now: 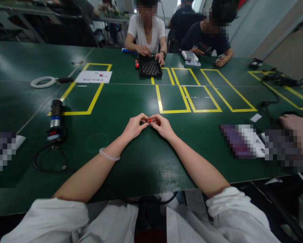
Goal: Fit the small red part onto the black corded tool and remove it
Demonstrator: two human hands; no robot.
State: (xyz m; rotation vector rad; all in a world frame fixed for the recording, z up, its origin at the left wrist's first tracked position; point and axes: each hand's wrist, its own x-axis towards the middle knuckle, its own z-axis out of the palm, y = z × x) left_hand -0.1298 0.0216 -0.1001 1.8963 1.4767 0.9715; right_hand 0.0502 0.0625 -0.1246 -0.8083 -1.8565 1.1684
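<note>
My left hand [136, 125] and my right hand [162, 125] meet just above the green table [146, 162], fingertips almost touching. Between them is a tiny red and dark piece [149, 120], too small to name. The thumb and fingers of each hand are pinched around it, the left on its dark end and the right on its red end. A pale bracelet [109, 155] circles my left wrist.
Left of me stands a black and silver cylindrical device [56, 116] with a cable. Beyond it lie a white cable coil [43, 82] and a paper sheet [93, 76]. A purple and white packet [240, 140] is at right. Across, a person handles a black tray [150, 70].
</note>
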